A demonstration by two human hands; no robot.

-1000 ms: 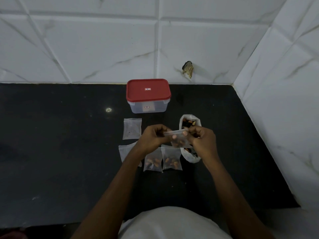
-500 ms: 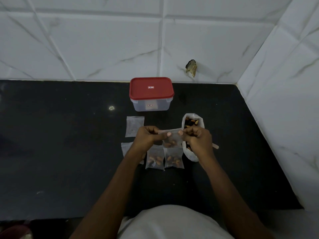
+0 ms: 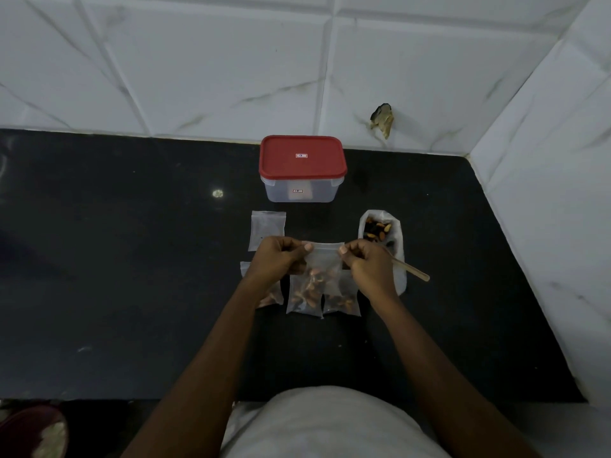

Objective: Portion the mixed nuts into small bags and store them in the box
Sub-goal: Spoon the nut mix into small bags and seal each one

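Observation:
My left hand and my right hand each pinch one top corner of a small clear bag with nuts at its bottom, held just above the black counter. Below it lie filled small bags, and a third one partly hidden under my left wrist. An empty small bag lies flat behind my left hand. The big open bag of mixed nuts stands to the right, partly behind my right hand. The clear box with the red lid stands shut at the back.
A wooden stick pokes out to the right from behind my right hand. White tiled walls close the counter at the back and on the right. The black counter stretches to the left.
Both hands have drawn apart along the top of the held bag, from close together at its right end to one at each corner. The wooden stick has come into sight.

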